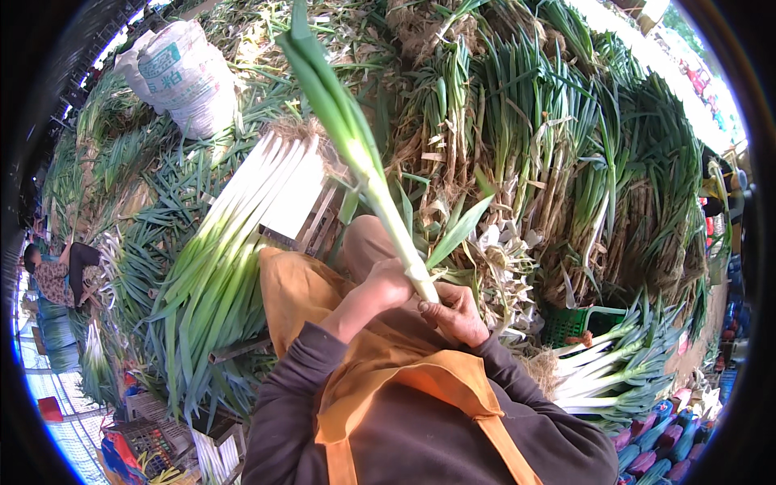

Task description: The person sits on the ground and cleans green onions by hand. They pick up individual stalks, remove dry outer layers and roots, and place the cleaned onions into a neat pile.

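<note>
One long leek (376, 190) slants up and away from my lap, with its green top far and its white base near me. My left hand (386, 284) is wrapped round the white shank close to the base. At the base end, my right hand (459, 317) is closed, its thumb and fingers pressed on the leek. Some of its fingers are hidden. A loose green leaf (465, 230) sticks out to the right beside the shank. To the left, trimmed leeks (230, 214) lie side by side, roots away from me, next to a white board (293, 198).
Untrimmed leeks (525, 121) are heaped ahead and right, with peeled scraps (505, 259) before them. At right, more leeks (602, 376) lie by a green basket (566, 326). A white sack (182, 77) stands far left. Another person (61, 275) sits at the left edge.
</note>
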Motion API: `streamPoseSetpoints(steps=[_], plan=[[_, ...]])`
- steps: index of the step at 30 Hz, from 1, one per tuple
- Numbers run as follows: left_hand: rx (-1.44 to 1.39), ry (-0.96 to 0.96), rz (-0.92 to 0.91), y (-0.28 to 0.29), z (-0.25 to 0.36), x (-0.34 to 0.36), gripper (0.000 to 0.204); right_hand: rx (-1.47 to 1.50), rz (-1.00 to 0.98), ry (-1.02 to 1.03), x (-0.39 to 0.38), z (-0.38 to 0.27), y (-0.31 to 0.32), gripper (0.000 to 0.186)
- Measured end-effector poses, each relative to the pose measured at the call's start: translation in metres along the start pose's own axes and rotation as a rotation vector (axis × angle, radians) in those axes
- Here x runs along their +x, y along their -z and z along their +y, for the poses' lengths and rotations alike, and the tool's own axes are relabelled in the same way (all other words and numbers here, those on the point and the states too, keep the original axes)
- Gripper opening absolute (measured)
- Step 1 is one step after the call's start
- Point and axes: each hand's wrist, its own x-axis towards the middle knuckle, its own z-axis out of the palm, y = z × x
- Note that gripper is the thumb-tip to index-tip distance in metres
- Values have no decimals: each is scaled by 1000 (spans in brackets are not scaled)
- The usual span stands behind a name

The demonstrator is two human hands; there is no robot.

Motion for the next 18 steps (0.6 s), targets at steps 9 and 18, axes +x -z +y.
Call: streamPoseSetpoints(steps=[9,18], plan=[[-443,51,410,36,-9,-55,13,-511,21,196,1,-26,3,31],[-671,-63,684,71,-2,-45,25,-524,76,377,21,-47,-6,28]])
